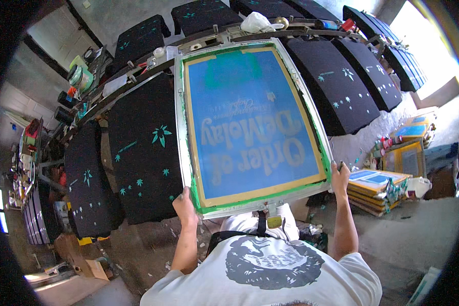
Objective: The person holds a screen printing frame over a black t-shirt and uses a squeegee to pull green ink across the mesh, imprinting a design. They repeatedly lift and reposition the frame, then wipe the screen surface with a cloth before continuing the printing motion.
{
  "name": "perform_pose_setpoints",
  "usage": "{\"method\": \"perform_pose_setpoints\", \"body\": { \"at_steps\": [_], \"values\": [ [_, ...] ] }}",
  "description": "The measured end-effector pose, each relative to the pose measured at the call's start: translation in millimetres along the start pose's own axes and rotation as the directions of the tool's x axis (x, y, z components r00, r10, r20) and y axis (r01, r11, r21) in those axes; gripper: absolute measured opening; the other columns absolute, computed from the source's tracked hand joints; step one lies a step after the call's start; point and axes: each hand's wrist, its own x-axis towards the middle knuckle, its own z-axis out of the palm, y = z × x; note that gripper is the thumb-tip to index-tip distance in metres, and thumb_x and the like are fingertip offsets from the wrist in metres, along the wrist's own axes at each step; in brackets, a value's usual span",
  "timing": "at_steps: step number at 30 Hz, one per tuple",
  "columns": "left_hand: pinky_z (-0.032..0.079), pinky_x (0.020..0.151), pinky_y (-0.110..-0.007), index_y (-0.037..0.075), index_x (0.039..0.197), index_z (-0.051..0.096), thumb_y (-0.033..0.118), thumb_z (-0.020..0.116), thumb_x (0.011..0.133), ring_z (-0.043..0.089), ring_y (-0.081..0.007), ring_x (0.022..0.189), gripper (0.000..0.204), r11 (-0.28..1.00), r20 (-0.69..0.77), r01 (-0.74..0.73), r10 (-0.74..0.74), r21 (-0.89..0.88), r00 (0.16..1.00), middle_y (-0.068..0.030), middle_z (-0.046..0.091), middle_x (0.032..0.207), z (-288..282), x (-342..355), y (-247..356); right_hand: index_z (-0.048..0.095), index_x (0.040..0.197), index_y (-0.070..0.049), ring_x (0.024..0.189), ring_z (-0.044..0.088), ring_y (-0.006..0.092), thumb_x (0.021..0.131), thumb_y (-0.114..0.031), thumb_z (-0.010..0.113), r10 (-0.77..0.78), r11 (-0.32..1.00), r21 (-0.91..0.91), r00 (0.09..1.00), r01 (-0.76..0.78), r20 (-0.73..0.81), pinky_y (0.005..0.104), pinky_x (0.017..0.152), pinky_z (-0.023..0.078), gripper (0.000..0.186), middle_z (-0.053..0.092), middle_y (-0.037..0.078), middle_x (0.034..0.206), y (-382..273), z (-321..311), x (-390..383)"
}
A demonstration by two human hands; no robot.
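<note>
A large screen printing frame [250,181] fills the middle of the view, tilted slightly to the left. Its mesh is blue with faint upside-down lettering and a greener patch at the far end. Yellowish tape borders the mesh, and green shows along the inside of the pale metal frame. My left hand [185,206] is closed round the near left corner. At the near right edge my right hand [340,177] grips the same frame, fingers wrapped round its side. Under the near rim sits a small metal clamp [273,209].
Black cloth pieces with teal leaf prints lie on boards to the left [143,153] and right [334,76]. A rail [153,71] carries tubs and a white bag [260,22]. Stacked screens [375,181] and a white jug [418,187] stand at the right. Scraps litter the floor.
</note>
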Motion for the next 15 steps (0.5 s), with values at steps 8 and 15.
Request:
{"method": "perform_pose_setpoints", "body": {
  "at_steps": [8,15],
  "values": [
    [0.037,0.059,-0.03,-0.002,0.078,0.066,0.02,0.066,0.094,0.048,-0.0075,0.067,0.028,1.0,-0.145,0.001,-0.002,-0.007,0.989,0.0036,0.058,0.075,58.6,-33.1,-26.2,0.048,0.074,0.003,0.058,0.043,0.0268,0.091,-0.021,0.066,0.004,0.988,0.153,0.987,-0.03,0.162,0.0443,0.057,0.036,0.034,0.049,0.018,0.062,47.3,28.2,70.0],
    [0.044,0.066,-0.031,-0.01,0.09,0.069,0.019,0.064,0.096,0.054,-0.0111,0.074,0.03,1.0,-0.232,-0.02,0.02,0.005,0.973,-0.0035,0.066,0.083,98.6,-42.5,-41.0,0.049,0.077,0.004,0.058,0.048,0.0316,0.089,-0.018,0.068,-0.047,0.992,0.127,0.974,0.019,0.221,0.0455,0.058,0.037,0.032,0.051,0.019,0.062,87.0,56.3,109.5]
  ]
}}
